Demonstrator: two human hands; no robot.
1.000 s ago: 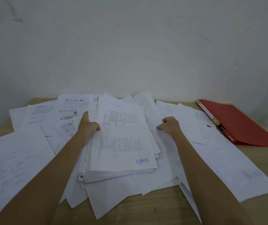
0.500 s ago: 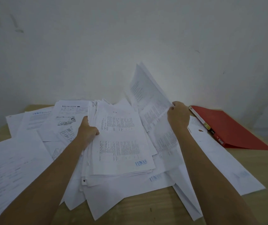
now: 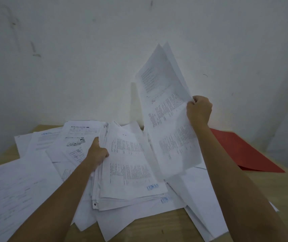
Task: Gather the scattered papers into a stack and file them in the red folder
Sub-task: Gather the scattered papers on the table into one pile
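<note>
**Ann:** Down at the front, the pale wooden table [image 3: 174, 222] is showing a bare strip. Loose white printed sheets [image 3: 17, 189] are fanned across its left side and more poke out under the middle.

**Bo:** And on top of that spread sits the thick stack of white printed papers [image 3: 131, 172], its edges ragged and a blue "LUNAS" stamp on the top page's near corner.

**Ann:** The left hand [image 3: 97, 152] grips that stack at its left edge. The thumb is clamped on the top page and the fingers are tucked under, out of sight.

**Bo:** Higher up, the right hand [image 3: 199, 109] is closed tight, pinching the right edge of a few white printed pages [image 3: 167, 119]. They're in the air, nearly upright and leaning left, with their lower end hanging just over the stack.

**Ann:** How many pages?

**Bo:** Can't tell. At least two corners show at the top.

**Ann:** Where's the flat red folder [image 3: 241, 151]?

**Bo:** It's lying on the table's far right, behind the right forearm and well apart from the stack. Whether it's open, I can't say.

**Ann:** Behind everything stands a scuffed white wall [image 3: 87, 58].
</note>
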